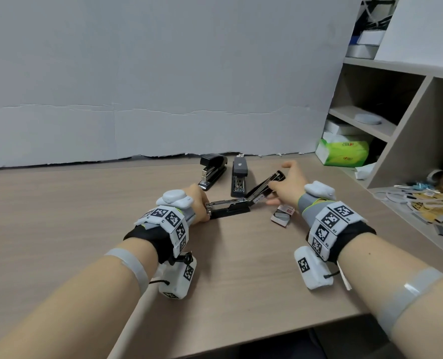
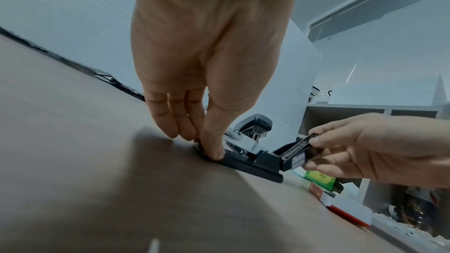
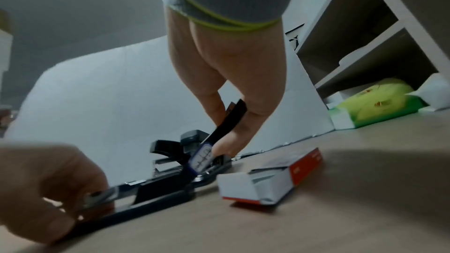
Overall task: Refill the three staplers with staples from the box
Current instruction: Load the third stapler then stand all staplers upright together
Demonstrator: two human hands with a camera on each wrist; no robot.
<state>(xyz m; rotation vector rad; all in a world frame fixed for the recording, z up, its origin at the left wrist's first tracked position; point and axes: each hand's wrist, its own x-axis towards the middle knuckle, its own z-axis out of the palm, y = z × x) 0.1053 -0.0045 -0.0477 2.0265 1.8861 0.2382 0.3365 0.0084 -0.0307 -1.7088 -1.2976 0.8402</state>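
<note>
My left hand (image 1: 198, 203) pins the front end of the near stapler (image 1: 230, 206) to the counter (image 1: 85, 216); in the left wrist view the thumb and fingertips (image 2: 214, 149) press down on the base tip, curled round it. My right hand (image 1: 291, 182) pinches the stapler's top arm (image 1: 267, 181), swung up and back w/ thumb on one side, fingers on the other. So both hands are closed on the same stapler, one per end.

Magazine rail is exposed and lying flat along the base. Can't tell if a strip is already in it; head view is too small, wrist views are blurry there.

Staple box (image 1: 282, 215) sits on the counter just beside my right hand, near side, end flap open; silver strips show inside. No loose strip in either hand.

Other 2 staplers: left rear stapler (image 1: 212, 171) and middle rear stapler (image 1: 240, 178) sit near the back wall (image 1: 163, 73), apart from each other, both w/ tops down. Can't tell if they're loaded or not.

Progress est.: mid-refill on the near one, either just opened for loading or about to be shut. At least this one isn't finished; the rear 2 are status unknown, so anywhere from 1 to 3 are left.
</note>
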